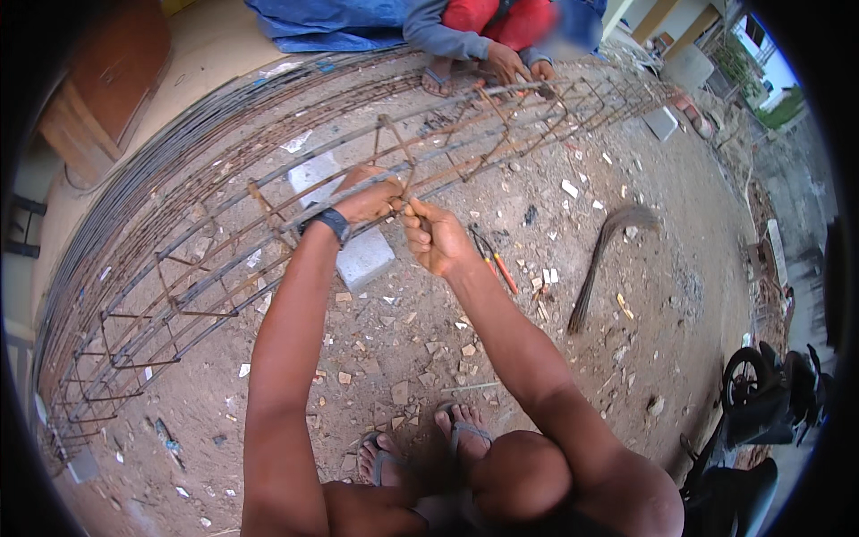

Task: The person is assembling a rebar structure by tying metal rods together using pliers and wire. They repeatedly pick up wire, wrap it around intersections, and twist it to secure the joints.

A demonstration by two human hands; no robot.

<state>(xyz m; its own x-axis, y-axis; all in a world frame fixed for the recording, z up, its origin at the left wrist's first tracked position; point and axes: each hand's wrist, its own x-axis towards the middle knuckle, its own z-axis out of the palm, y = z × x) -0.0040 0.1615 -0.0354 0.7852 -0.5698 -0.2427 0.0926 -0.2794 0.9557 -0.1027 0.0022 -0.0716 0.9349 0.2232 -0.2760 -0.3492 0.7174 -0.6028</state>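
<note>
A long rebar cage of rusty bars and square stirrups runs from the lower left to the upper right. My left hand, with a dark band at the wrist, reaches in among its bars, fingers closed by a stirrup corner. Against that same joint my right hand is closed in a pinch. Whatever lies between the fingertips is too small to make out. Under the cage, near my hands, sits a pale concrete block. Pincers with red-orange handles lie on the ground right of my right hand.
A bundle of thin wire lies farther right. Another person's hands work at the cage's far end. Long loose bars curve along the left, beside a second pale block. Rubble litters the dirt; a motorbike stands right.
</note>
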